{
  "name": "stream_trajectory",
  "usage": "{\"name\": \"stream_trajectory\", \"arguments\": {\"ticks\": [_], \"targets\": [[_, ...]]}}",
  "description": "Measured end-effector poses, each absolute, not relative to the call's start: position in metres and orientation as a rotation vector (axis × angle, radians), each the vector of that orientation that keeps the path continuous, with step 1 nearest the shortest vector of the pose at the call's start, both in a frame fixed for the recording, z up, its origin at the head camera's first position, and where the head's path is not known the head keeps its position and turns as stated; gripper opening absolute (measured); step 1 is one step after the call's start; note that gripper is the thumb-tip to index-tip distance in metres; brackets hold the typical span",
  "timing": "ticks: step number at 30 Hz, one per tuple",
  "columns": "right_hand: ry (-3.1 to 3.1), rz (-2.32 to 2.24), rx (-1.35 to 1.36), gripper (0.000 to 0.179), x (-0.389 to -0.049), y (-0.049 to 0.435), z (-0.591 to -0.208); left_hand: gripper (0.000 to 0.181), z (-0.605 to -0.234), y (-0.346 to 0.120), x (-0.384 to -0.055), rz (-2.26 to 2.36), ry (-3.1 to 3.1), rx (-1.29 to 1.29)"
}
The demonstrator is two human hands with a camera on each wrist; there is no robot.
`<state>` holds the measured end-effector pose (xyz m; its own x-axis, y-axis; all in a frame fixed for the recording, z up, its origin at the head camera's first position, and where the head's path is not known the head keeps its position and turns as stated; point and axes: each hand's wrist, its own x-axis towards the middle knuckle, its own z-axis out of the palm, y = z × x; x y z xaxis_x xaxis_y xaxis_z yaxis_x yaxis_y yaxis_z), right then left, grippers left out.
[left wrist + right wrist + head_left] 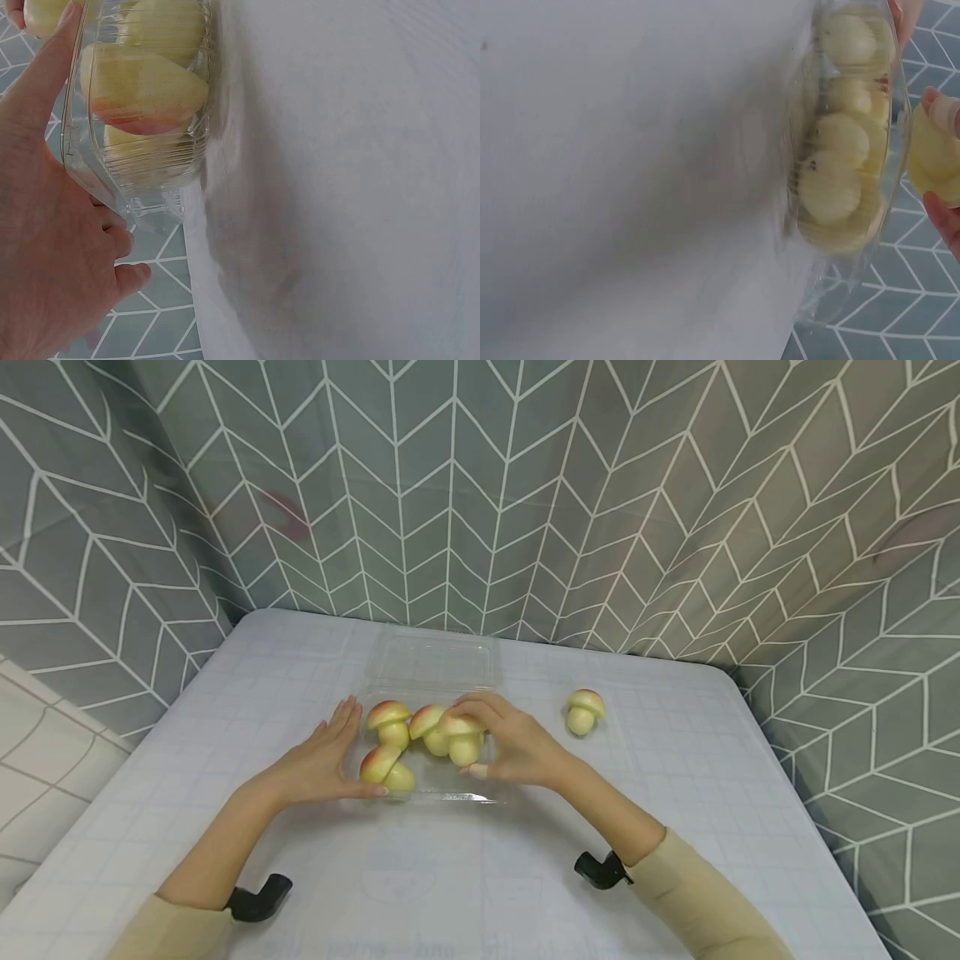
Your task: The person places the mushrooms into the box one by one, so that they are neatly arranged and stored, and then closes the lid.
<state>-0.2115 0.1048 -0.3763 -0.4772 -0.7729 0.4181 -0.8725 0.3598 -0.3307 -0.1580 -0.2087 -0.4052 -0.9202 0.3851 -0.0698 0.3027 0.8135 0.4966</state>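
My right hand [517, 743] grips a yellow mushroom-shaped piece [465, 747] with a rounded cap, thumb on one side and fingers on the other. In the right wrist view this mushroom [934, 157] is above the rim of a clear plastic clamshell box [900, 150]. Several similar mushrooms [388, 722] with red-tinged caps lie inside the box, one [386, 768] tipped over at the front left. My left hand [322, 760] rests along the box's left side, fingers extended, thumb [45, 71] along the rim in the left wrist view.
Another mushroom [583, 710] stands on the white-covered table [660, 760] to the right of the box. The box's clear lid [435, 660] lies folded back behind it. A grey chevron-patterned curtain [480, 510] hangs past the table's far edge. Black camera mounts [258, 897] sit at both wrists.
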Motion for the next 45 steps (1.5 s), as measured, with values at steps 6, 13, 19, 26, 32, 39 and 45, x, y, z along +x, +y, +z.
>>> {"name": "stream_trajectory", "arguments": {"ticks": [6,13,19,26,32,39,45], "targets": [[-2.491,0.715,1.559,0.071,-0.208,0.095,-0.381,0.133,-0.406,-0.209,-0.158,0.729,2.835,0.534],[-2.468,0.714,1.651,0.072,-0.21,0.088,-0.386,0.133,-0.406,-0.209,-0.159,0.734,2.823,0.531],[-2.482,0.691,1.702,0.073,-0.211,0.084,-0.387,0.132,-0.405,-0.21,-0.158,0.741,2.809,0.528],[-2.51,0.664,1.721,0.076,-0.214,0.078,-0.386,0.133,-0.405,-0.21,-0.159,0.743,2.812,0.532],[-2.61,0.662,1.717,0.074,-0.213,0.072,-0.388,0.132,-0.404,-0.209,-0.159,0.733,2.815,0.54],[-2.674,0.64,1.718,0.071,-0.213,0.066,-0.389,0.131,-0.404,-0.209,-0.159,0.711,2.835,0.557],[-2.67,0.63,1.739,0.071,-0.214,0.063,-0.39,0.13,-0.404,-0.209,-0.158,0.721,2.832,0.563]]}}
